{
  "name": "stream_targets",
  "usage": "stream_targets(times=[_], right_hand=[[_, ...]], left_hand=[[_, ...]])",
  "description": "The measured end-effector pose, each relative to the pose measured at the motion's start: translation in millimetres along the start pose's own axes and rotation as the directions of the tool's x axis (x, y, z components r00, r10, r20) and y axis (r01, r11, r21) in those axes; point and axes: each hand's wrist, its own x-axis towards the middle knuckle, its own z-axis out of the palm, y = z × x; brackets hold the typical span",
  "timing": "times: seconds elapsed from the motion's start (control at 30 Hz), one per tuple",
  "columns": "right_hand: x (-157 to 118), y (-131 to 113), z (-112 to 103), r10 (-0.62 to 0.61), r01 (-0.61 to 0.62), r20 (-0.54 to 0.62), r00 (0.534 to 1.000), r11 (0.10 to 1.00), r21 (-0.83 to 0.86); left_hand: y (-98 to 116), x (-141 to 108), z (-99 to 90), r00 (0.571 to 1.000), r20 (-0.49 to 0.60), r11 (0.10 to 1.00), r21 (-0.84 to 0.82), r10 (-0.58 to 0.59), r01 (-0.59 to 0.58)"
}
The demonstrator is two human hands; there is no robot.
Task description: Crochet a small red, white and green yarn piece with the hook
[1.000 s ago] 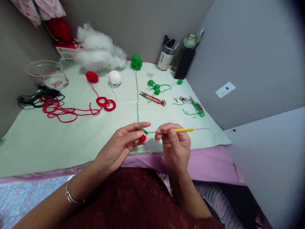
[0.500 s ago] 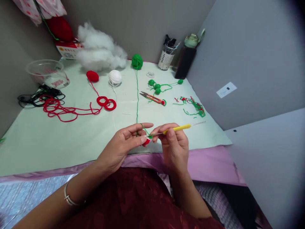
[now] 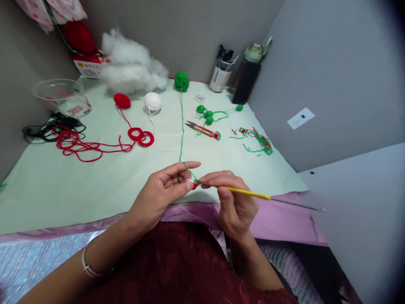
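Observation:
My left hand [image 3: 163,185] pinches a small red, white and green crochet piece [image 3: 195,185] between thumb and fingers, its index finger stretched out. Green yarn [image 3: 181,135] runs from the green ball [image 3: 181,81] down over that finger to the piece. In my right hand [image 3: 237,207] is a crochet hook with a yellow handle [image 3: 249,192], held like a pen. The hook's left tip meets the green edge of the piece; the other metal end points out to the right, slightly downward. My fingers partly hide the piece.
Thread snips [image 3: 201,129] lie beyond my hands near small green crocheted balls [image 3: 209,115]. Yarn scraps [image 3: 261,141] are to the right. Leftward are a white yarn ball [image 3: 152,102], red yarn [image 3: 91,147], a plastic tub [image 3: 63,99] and stuffing [image 3: 133,63]. A bottle [image 3: 247,76] stands at the back right.
The hook has swung so that its outer end points further right and lower. My right hand has tilted and shifted slightly right and down; my left hand barely moved.

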Motion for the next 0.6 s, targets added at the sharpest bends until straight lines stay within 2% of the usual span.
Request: stream_targets(times=[0.13, 0.27, 0.33, 0.37, 0.4, 0.47, 0.53, 0.6], right_hand=[[-1, 1, 1, -0.164, 0.172, 0.066, 0.984, 0.972, -0.158], [-8, 0, 7, -0.292, 0.325, 0.144, 0.946, 0.846, -0.423], [-12, 0, 10, -0.317, 0.345, 0.147, 0.937, 0.778, -0.525], [-13, 0, 11, -0.325, 0.341, 0.127, 0.937, 0.772, -0.537], [-13, 0, 11, -0.319, 0.325, 0.103, 0.942, 0.796, -0.511], [-12, 1, 11, -0.242, 0.227, 0.001, 0.970, 0.906, -0.356], [-7, 2, 10, -0.053, 0.040, -0.121, 0.991, 0.994, -0.106], [-2, 3, 11, 0.130, -0.108, -0.163, 0.978, 0.985, 0.137]], left_hand=[[-2, -1, 2.3, 0.997, -0.061, 0.999, 0.027, 0.044, -0.043], [-3, -3, 7.4, 0.992, -0.106, 0.997, -0.032, 0.072, -0.075], [-3, -2, 7.9, 0.998, -0.061, 0.988, -0.151, 0.005, -0.014], [-3, -2, 7.3, 0.998, -0.019, 0.975, -0.216, -0.054, 0.048], [-2, -1, 6.2, 0.993, 0.023, 0.955, -0.272, -0.116, 0.118], [-1, 1, 3.4, 0.975, 0.080, 0.917, -0.329, -0.209, 0.224], [1, 2, 1.8, 0.973, 0.067, 0.916, -0.329, -0.220, 0.229], [1, 2, 2.5, 0.982, 0.052, 0.935, -0.301, -0.179, 0.186]])
